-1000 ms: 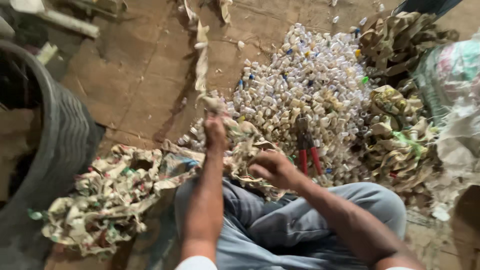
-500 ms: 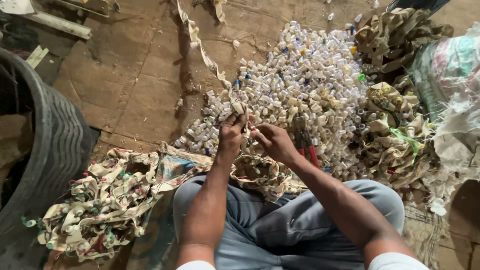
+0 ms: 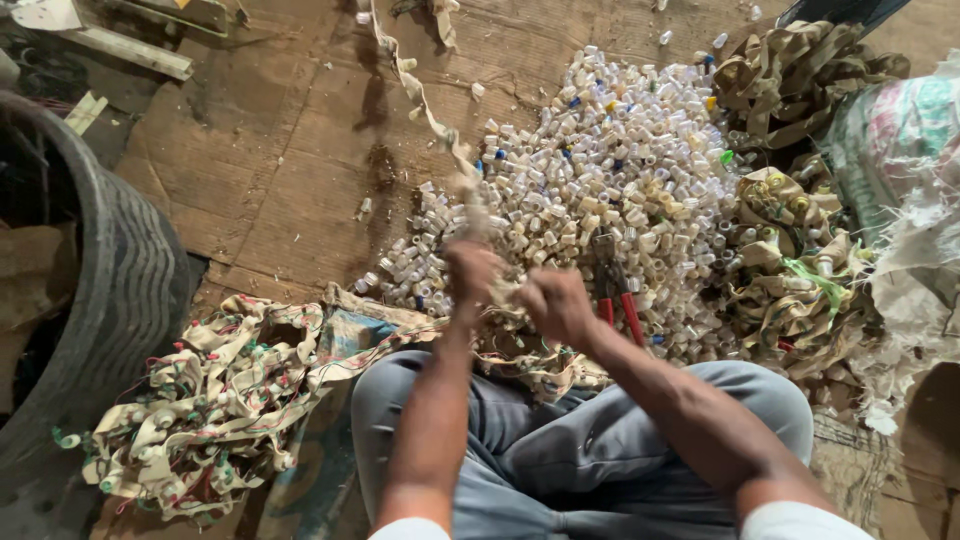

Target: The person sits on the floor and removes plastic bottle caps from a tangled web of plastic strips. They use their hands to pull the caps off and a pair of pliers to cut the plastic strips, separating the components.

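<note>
Here, both hands, left (image 3: 472, 272) and right (image 3: 556, 303), now pinch the strip (image 3: 425, 100), drawn closer than before above the caps (image 3: 620, 150); pliers (image 3: 612, 285) lie idle.

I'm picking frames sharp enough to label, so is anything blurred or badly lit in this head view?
Head view: the left hand and the strip it grips are motion-blurred; the right hand is slightly soft. The pile of small caps and the red-handled pliers are sharp. Light is even, without glare; the tyre stays dark.

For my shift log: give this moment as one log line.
left hand: grips fabric strip | right hand: on same strip | red-handled pliers: lying on cap pile
</note>
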